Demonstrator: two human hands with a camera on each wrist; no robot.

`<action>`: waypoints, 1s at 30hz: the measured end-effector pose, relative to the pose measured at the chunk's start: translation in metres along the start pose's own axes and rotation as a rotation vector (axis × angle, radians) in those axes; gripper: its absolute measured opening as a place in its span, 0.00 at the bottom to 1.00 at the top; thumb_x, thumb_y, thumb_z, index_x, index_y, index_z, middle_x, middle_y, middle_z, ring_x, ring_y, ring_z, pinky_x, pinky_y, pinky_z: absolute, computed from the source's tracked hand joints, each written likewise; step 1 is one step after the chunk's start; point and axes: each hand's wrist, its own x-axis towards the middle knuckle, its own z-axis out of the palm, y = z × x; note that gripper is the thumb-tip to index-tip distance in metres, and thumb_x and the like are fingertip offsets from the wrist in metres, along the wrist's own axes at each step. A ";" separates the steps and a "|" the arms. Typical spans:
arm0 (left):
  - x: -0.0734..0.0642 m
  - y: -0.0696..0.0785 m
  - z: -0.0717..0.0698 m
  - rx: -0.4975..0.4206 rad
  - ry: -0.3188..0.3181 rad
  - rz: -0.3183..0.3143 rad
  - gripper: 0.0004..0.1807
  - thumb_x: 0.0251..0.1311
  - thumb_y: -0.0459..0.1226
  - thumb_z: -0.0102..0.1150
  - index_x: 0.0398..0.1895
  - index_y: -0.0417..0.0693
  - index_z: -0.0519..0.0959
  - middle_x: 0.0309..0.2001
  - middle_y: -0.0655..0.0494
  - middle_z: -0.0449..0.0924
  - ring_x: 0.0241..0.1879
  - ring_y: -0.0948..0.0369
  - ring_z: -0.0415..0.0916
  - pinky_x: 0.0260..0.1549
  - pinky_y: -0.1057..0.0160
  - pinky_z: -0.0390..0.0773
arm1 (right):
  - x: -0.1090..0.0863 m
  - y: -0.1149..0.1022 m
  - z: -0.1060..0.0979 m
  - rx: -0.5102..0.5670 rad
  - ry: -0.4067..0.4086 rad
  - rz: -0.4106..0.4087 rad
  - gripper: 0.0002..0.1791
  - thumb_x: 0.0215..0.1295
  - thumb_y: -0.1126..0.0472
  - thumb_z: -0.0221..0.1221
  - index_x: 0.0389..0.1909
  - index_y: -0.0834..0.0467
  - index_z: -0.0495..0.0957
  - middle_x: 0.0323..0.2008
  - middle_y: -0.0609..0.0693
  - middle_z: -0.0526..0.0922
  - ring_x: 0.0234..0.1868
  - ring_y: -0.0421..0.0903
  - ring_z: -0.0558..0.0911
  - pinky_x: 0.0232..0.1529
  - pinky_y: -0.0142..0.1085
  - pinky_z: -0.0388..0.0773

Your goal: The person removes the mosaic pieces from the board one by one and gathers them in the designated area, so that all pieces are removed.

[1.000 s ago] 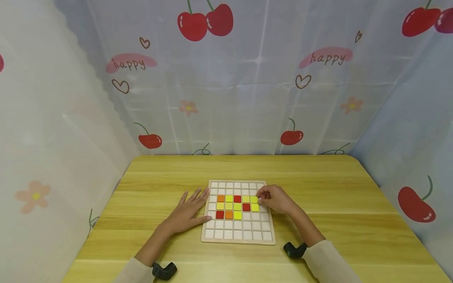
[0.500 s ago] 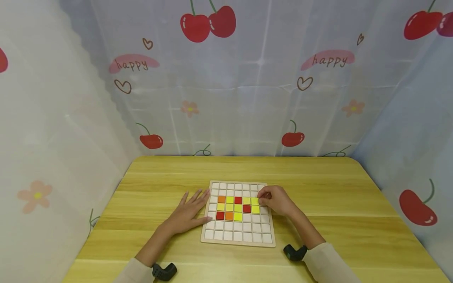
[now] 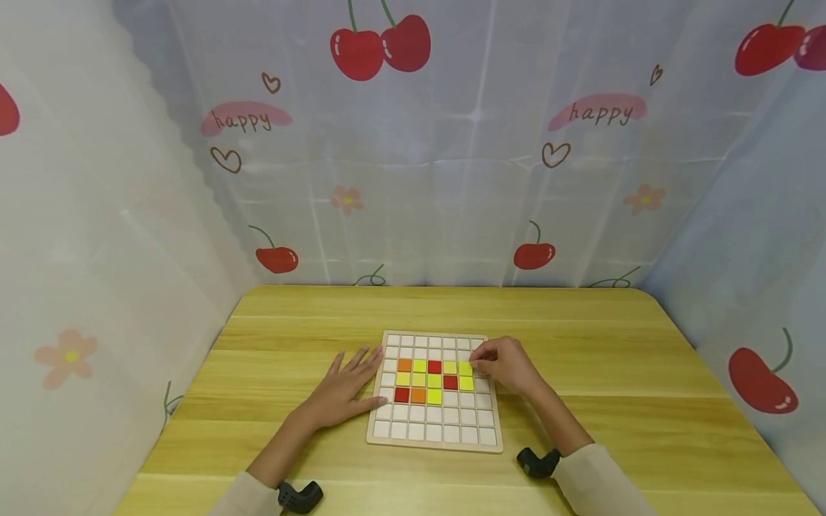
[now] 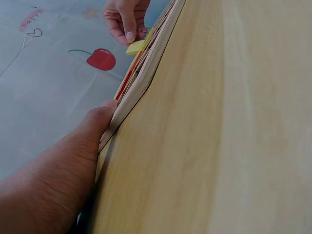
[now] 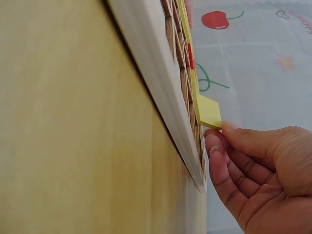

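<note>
A square wooden grid board (image 3: 435,447) lies flat on the table. Several yellow, red (image 3: 450,383) and orange (image 3: 418,395) square tiles fill part of three rows in its middle; the other cells show pale bottoms. Thumb and fingers of my right hand (image 3: 508,364) pinch a yellow tile (image 5: 209,112) by its edge, at the right end of the top coloured row. That tile stands tilted up from the board in the right wrist view. My left hand (image 3: 343,395) rests with spread, straight fingers along the board's left side, thumb (image 4: 100,117) on its rim.
The wooden table (image 3: 290,322) extends around the board, with its far edge against a white curtain (image 3: 413,215) printed with cherries. More curtain hangs at left and right. Black devices (image 3: 300,496) sit at both wrists, beside beige sleeves.
The whole scene sits slightly lower in the head view. Both hands keep nearly the same places, with the right still pinching the yellow tile.
</note>
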 end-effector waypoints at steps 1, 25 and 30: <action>0.000 0.000 0.000 0.002 0.002 0.000 0.50 0.69 0.69 0.43 0.83 0.51 0.46 0.82 0.57 0.43 0.81 0.50 0.39 0.74 0.35 0.35 | 0.000 0.001 0.000 -0.002 0.003 -0.001 0.03 0.65 0.67 0.67 0.33 0.62 0.87 0.29 0.50 0.85 0.28 0.46 0.82 0.30 0.35 0.84; -0.001 -0.005 0.004 0.039 0.036 0.070 0.49 0.71 0.67 0.41 0.83 0.49 0.45 0.82 0.54 0.44 0.80 0.52 0.41 0.74 0.37 0.37 | 0.001 -0.003 0.003 0.009 0.022 0.038 0.04 0.62 0.71 0.68 0.34 0.60 0.88 0.31 0.48 0.85 0.31 0.45 0.80 0.31 0.32 0.81; -0.001 -0.006 0.005 0.053 0.031 0.065 0.49 0.71 0.68 0.41 0.83 0.49 0.45 0.82 0.55 0.43 0.80 0.54 0.41 0.75 0.37 0.37 | 0.000 -0.002 0.002 0.030 0.012 0.024 0.03 0.62 0.71 0.68 0.35 0.61 0.88 0.32 0.49 0.86 0.31 0.46 0.81 0.32 0.33 0.81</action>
